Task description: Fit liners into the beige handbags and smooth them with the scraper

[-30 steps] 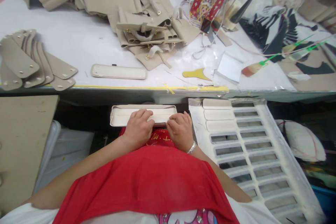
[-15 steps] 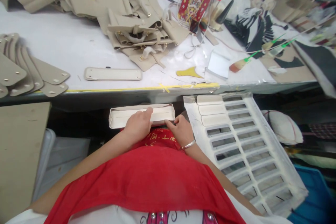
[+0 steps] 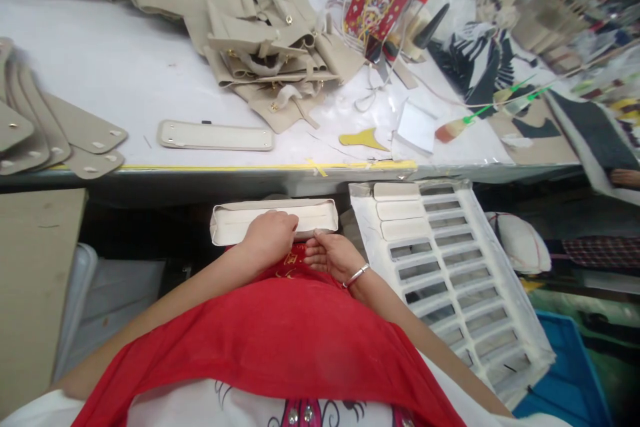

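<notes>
A shallow, box-shaped beige bag piece (image 3: 230, 225) with a white inside and a thin raised rim sits crosswise at my lap, below the table edge. My left hand (image 3: 273, 233) lies over its near middle, fingers curled in around the near wall. My right hand (image 3: 339, 255) pinches the near rim towards the right end with thumb and forefinger. Its other fingers are extended below the rim. The palm and fingers partly hide the near wall. A flat beige strip with rivets (image 3: 215, 137) lies on the table just beyond.
Beige bag parts (image 3: 273, 60) are heaped on the table (image 3: 100, 73). Curved riveted pieces (image 3: 85, 127) lie at the left. A brush (image 3: 453, 128) and a yellow scrap (image 3: 364, 139) lie to the right. A slotted white rack (image 3: 463, 247) stands beside my right arm, above a blue bin (image 3: 565, 360).
My left forefinger, stretched out before, is now bent down with the others. My right hand has turned so that its lower fingers open out. The bag piece stays nearly in place.
</notes>
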